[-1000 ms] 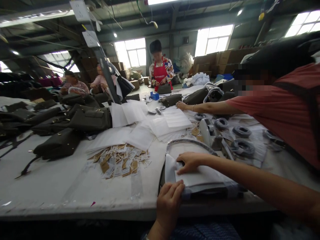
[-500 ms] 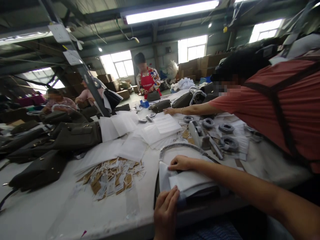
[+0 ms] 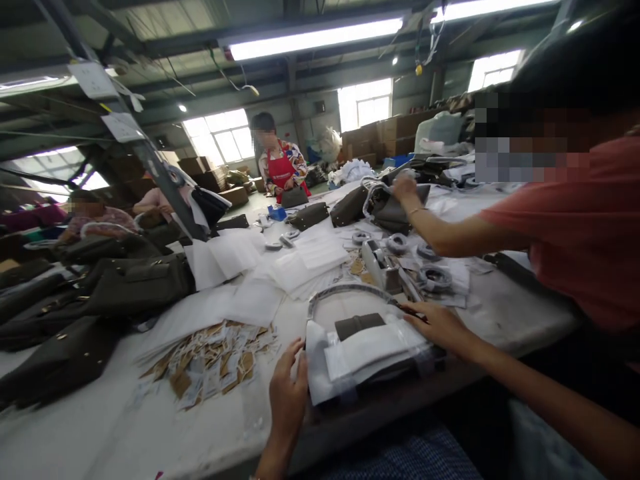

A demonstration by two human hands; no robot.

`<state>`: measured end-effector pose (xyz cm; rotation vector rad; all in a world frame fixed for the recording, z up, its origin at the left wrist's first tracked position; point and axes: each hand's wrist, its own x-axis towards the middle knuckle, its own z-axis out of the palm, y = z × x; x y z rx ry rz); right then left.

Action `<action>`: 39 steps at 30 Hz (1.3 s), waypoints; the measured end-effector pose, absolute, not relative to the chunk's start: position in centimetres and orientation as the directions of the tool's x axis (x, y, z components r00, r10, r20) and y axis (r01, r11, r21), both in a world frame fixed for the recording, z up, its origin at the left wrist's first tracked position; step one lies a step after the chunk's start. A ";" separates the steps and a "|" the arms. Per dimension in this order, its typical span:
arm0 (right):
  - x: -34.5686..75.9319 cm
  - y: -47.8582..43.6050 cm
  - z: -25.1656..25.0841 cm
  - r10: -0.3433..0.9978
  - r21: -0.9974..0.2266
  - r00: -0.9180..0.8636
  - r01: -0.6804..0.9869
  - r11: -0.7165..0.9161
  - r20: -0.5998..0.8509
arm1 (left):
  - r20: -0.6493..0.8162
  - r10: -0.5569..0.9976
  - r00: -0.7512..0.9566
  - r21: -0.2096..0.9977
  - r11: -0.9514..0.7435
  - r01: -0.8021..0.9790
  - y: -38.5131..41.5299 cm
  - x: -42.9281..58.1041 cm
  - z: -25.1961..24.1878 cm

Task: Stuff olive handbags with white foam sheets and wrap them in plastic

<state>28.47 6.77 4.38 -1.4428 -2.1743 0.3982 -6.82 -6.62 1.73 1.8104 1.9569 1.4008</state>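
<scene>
A dark olive handbag (image 3: 400, 368) lies at the table's front edge, with white foam sheet (image 3: 373, 350) taped over its side. Clear tape (image 3: 423, 357) crosses the foam, and a dark flap (image 3: 359, 325) shows above it. Its wrapped handle (image 3: 345, 291) arches toward the far side. My left hand (image 3: 289, 392) rests along the bag's left side, fingers stretched out. At the right end, near the handle's base, my right hand (image 3: 440, 325) has its fingers closed on the bag's edge; the fingertips are partly hidden.
Paper tags (image 3: 215, 363) lie in a heap left of the bag, beside white foam sheets (image 3: 300, 260). Behind it stand a tape dispenser (image 3: 381, 267) and tape rolls (image 3: 435, 279). Dark bags (image 3: 140, 283) cover the left. A co-worker's arm (image 3: 445, 233) reaches in from the right.
My left hand has left the foam's lower corner for the bag's left side. My right hand has moved from the foam's top to the right end. The co-worker's arm has drawn back toward a bag.
</scene>
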 end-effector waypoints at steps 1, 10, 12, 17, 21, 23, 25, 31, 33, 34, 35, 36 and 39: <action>28.4 6.4 4.1 0.907 -0.492 -0.323 0.763 0.419 0.271 | 0.492 0.846 -0.205 0.628 -0.182 0.756 -6.0 -6.5 2.2; 25.2 4.6 2.9 0.790 -0.420 -0.475 0.672 0.610 0.387 | 0.304 0.931 0.202 0.348 -0.306 0.886 -1.2 -3.9 4.9; 25.4 4.5 2.5 0.799 -0.422 -0.457 0.683 0.597 0.391 | 0.246 0.942 0.227 0.311 -0.299 0.902 -0.5 -3.6 4.4; 25.4 4.3 2.5 0.804 -0.440 -0.450 0.676 0.591 0.388 | 0.143 0.954 0.262 0.323 -0.296 0.899 1.7 -3.4 3.4; 25.6 4.2 2.7 0.832 -0.486 -0.371 0.683 0.546 0.413 | 0.140 0.957 0.254 0.447 -0.290 0.846 3.3 -4.1 3.3; 26.5 4.2 2.2 0.860 -0.516 -0.269 0.709 0.482 0.434 | 0.176 0.964 0.197 0.535 -0.262 0.803 3.4 -5.1 3.4; 27.8 4.1 1.2 0.903 -0.571 -0.141 0.733 0.371 0.406 | 0.228 0.971 0.064 0.629 -0.197 0.752 3.1 -6.5 3.3; 30.5 3.7 -1.5 0.992 -0.741 0.025 0.668 0.075 0.124 | 0.208 0.929 -0.306 0.879 -0.040 0.474 0.7 -8.0 2.6; 30.0 3.5 -0.9 0.992 -0.780 0.031 0.622 0.074 0.119 | 0.194 0.913 -0.359 0.931 -0.056 0.361 0.1 -7.6 3.3; 29.6 3.4 -0.2 0.991 -0.803 0.028 0.589 0.092 0.134 | 0.192 0.900 -0.390 0.949 -0.069 0.308 -0.1 -7.5 4.0; 29.1 3.3 0.5 0.987 -0.826 0.019 0.551 0.123 0.160 | 0.195 0.884 -0.424 0.962 -0.087 0.260 -0.3 -7.4 4.9; 28.5 3.4 1.3 0.981 -0.842 0.003 0.513 0.164 0.193 | 0.203 0.865 -0.460 0.969 -0.111 0.220 -0.6 -7.4 5.9; 26.4 4.6 3.1 0.950 -0.849 -0.051 0.435 0.300 0.309 | 0.271 0.794 -0.544 0.962 -0.210 0.173 -1.8 -7.7 8.9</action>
